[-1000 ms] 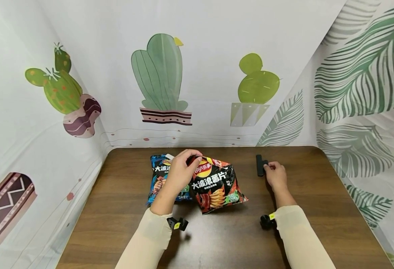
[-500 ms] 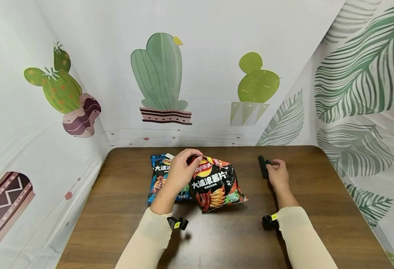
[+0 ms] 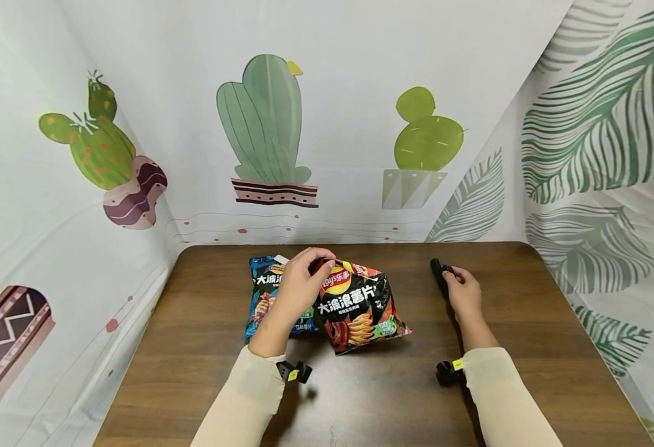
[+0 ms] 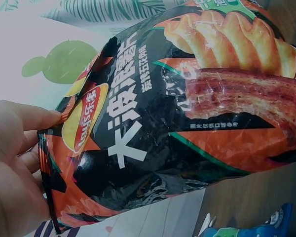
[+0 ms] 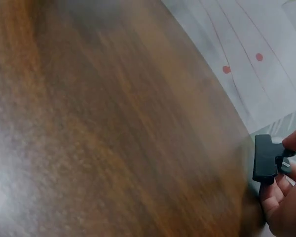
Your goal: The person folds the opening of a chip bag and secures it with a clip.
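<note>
The left hand (image 3: 303, 279) and its forearm cover part of the blue chip bag (image 3: 264, 299), so only its left side and a strip by the lower edge show; the red-and-black chip bag (image 3: 360, 310) leans just in front of it and hides more, and whether its bottom edge touches the wood I can't make out; from the left wrist its far end runs out of view. The right hand (image 3: 465, 293) is cut off at the side of its own wrist view, where the tabletop is smeared with blur; the fingers hide part of the black clip (image 3: 439, 277), and I can't tell if it touches the table.

The wooden table (image 3: 193, 372) has rounded far corners, its far edge meeting the cactus-printed cloth (image 3: 349, 124); its near edge falls out of sight; the blue bag and the clip both sit near the far edge, the red bag about midway across, with a stretch of brown wood between it and the clip, more to the right of the right hand, and more again in front of the bags.

The left hand grasps the red bag by its upper left corner, thumb and fingers pinching the crimped end, the bag tilted with its printed front showing; the right hand pinches the clip by its short handle, thumb and fingers closed on it, the long bar pointing away from the palm.
</note>
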### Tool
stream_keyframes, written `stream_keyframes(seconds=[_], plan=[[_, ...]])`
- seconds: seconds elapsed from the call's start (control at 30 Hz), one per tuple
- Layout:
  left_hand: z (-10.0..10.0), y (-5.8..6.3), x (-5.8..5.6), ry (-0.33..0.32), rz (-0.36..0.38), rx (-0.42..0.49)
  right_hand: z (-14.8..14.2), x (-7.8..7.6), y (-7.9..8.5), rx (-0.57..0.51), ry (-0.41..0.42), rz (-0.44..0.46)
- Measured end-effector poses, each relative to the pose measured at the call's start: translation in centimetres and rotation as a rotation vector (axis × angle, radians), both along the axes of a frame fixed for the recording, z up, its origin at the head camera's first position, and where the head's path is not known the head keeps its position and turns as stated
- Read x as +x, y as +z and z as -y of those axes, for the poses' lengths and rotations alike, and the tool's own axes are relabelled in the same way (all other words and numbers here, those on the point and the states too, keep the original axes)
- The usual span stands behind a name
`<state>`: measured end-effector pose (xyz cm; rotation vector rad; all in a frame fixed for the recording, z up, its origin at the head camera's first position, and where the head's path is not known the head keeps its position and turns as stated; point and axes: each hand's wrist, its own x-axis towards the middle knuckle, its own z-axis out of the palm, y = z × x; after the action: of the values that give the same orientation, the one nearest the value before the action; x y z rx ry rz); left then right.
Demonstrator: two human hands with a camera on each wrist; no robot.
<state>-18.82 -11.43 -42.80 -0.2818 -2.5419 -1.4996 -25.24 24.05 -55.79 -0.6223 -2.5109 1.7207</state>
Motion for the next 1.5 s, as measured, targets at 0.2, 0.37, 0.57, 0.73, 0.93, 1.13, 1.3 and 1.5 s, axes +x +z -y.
stream_keyframes(seconds=[0.2, 0.37, 0.57, 0.73, 0.93, 1.13, 1.3, 1.5], plan=[[0.0, 0.0, 0.0, 0.010, 0.005, 0.000, -0.1, 0.1, 0.0, -0.087, -0.024, -0.041], [0.0, -0.1, 0.0, 0.009, 0.005, 0.004, 0.0, 0.2, -0.1, -0.155, -0.037, -0.083], [0.0, -0.1, 0.0, 0.002, 0.008, 0.010, 0.4, 0.5, 0.2, -0.173, -0.018, -0.112], [0.0, -0.1, 0.0, -0.001, -0.003, 0.012, 0.7, 0.7, 0.7, -0.150, 0.022, -0.121], [0.0, -0.1, 0.0, 0.000, -0.008, 0.012, 1.2, 0.8, 1.4, -0.183, 0.046, -0.146], [-0.1, 0.0, 0.0, 0.002, -0.002, 0.012, 1.7, 1.0, 2.0, -0.283, 0.021, -0.182], [-0.2, 0.0, -0.1, 0.006, -0.004, 0.000, 2.1, 1.4, 2.9, -0.323, 0.029, -0.186], [-0.3, 0.0, -0.1, 0.004, -0.003, -0.003, 2.9, 2.8, 5.8, -0.344, 0.089, -0.212]])
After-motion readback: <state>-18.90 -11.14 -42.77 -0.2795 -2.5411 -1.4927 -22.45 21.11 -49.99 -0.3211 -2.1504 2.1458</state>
